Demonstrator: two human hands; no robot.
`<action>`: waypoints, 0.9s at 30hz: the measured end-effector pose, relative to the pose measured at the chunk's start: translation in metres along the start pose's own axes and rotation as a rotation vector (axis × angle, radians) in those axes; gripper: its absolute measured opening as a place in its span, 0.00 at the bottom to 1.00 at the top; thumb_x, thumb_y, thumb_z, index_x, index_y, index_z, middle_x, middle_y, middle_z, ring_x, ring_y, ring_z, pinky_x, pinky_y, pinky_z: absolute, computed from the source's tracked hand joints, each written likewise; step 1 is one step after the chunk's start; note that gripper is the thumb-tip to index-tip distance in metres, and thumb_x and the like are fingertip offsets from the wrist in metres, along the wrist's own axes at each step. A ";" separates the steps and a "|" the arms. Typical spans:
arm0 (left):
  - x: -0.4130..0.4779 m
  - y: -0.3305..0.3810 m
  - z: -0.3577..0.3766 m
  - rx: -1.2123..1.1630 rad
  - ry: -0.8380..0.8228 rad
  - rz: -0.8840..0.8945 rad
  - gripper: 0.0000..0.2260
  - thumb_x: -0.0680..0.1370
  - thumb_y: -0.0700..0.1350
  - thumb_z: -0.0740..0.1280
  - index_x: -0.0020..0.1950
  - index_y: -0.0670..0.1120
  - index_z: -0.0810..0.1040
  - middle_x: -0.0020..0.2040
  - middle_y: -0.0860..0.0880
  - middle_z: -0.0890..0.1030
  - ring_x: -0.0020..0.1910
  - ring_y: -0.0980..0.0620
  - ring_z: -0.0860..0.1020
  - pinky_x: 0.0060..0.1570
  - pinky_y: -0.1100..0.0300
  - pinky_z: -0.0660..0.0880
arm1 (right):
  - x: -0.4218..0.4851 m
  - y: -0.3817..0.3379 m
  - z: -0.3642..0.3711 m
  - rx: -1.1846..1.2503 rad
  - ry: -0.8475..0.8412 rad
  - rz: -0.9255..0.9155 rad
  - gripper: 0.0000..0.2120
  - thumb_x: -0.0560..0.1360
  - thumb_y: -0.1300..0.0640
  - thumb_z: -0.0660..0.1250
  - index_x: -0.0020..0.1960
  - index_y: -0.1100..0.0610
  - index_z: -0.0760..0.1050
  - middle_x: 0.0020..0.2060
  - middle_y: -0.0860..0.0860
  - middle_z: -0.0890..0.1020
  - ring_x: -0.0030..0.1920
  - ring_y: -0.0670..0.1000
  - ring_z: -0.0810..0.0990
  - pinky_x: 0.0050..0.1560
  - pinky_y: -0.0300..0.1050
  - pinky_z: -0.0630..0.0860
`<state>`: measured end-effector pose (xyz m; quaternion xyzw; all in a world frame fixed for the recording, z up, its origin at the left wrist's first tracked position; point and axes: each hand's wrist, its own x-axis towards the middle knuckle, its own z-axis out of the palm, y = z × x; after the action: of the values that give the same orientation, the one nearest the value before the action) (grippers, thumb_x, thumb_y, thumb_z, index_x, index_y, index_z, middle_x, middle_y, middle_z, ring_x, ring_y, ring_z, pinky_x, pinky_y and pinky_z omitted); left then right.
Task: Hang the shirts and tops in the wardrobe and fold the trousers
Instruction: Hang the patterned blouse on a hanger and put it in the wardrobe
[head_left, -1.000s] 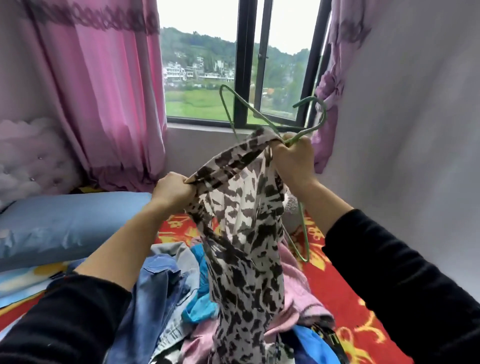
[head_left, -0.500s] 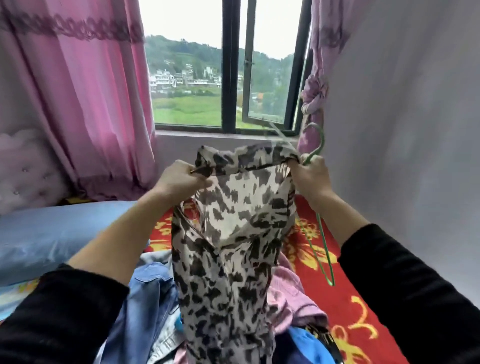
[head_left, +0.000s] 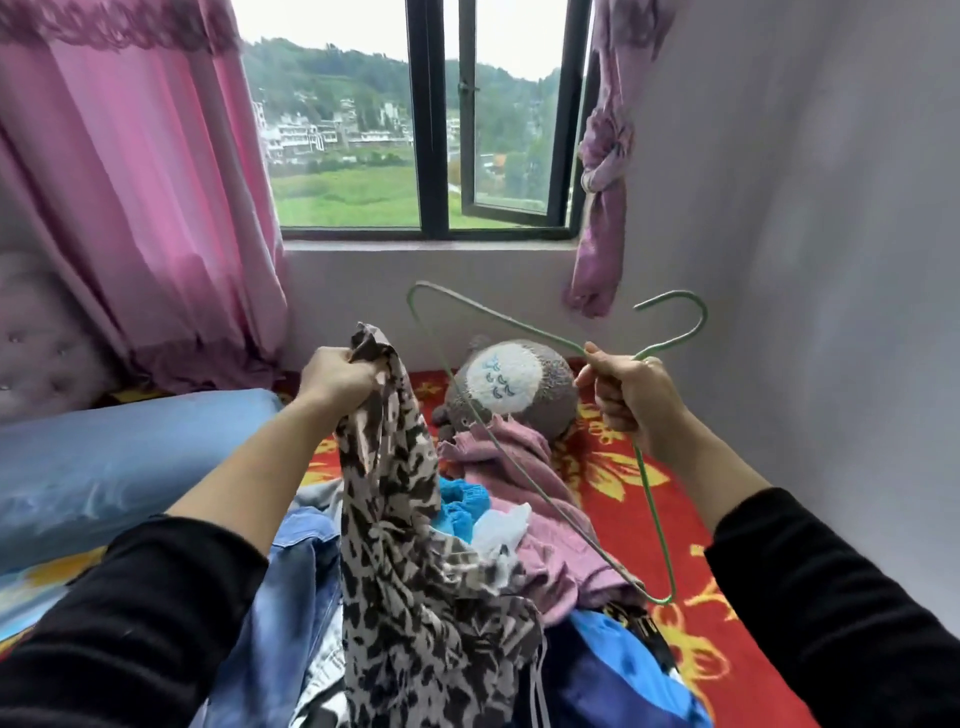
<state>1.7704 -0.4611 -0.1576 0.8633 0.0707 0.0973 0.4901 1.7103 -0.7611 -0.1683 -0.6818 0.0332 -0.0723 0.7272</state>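
Left hand (head_left: 337, 376) grips the bunched neckline of the cream and dark-brown animal-print fabric top (head_left: 395, 519), fingers curled tight round the cloth, while the right hand (head_left: 631, 400) is wrapped round the neck of the thin green wire hanger (head_left: 509, 317). Half a second ago both hands held the top's neckline stretched wide between them with the hanger against it; now the hands are apart and the hanger is clear of the top, tilted with its hook toward the wall on the right. The top hangs from the left fist and trails onto the heap of clothes below. A round grey plush toy with a white belly (head_left: 511, 387), earlier hidden behind the top, now shows through the hanger's frame. It rests on the red bedcover with yellow flowers (head_left: 623, 483), touching a crumpled dusty-pink garment (head_left: 514, 467). Faded blue denim (head_left: 296, 597) and a bright blue garment (head_left: 613, 670) lie in the heap. A pale blue pillow (head_left: 130, 457) sits left, beneath the pink curtain (head_left: 145, 208) beside the black-framed window (head_left: 431, 130)
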 end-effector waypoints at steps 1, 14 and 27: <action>0.002 -0.004 -0.001 0.018 0.023 -0.004 0.15 0.68 0.52 0.69 0.36 0.39 0.80 0.31 0.44 0.76 0.34 0.46 0.73 0.36 0.54 0.70 | -0.004 0.004 -0.005 -0.010 -0.022 0.034 0.19 0.78 0.50 0.65 0.34 0.61 0.76 0.22 0.47 0.59 0.20 0.45 0.54 0.20 0.32 0.52; -0.011 -0.013 -0.001 0.262 -0.005 0.283 0.11 0.69 0.39 0.70 0.28 0.43 0.73 0.24 0.46 0.68 0.30 0.45 0.66 0.30 0.57 0.65 | -0.037 0.025 0.058 -0.296 -0.207 0.088 0.15 0.79 0.60 0.64 0.35 0.65 0.76 0.16 0.45 0.65 0.16 0.42 0.62 0.17 0.33 0.58; -0.024 -0.039 -0.016 0.511 0.066 0.341 0.20 0.66 0.34 0.61 0.50 0.52 0.83 0.48 0.43 0.83 0.49 0.38 0.78 0.43 0.51 0.75 | -0.032 0.024 0.107 -0.720 -0.110 -0.101 0.14 0.77 0.57 0.65 0.36 0.64 0.78 0.32 0.57 0.80 0.32 0.49 0.74 0.35 0.42 0.70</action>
<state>1.7426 -0.4334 -0.1856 0.9544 -0.0371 0.1852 0.2311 1.6958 -0.6490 -0.1864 -0.8977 -0.0164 -0.0548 0.4368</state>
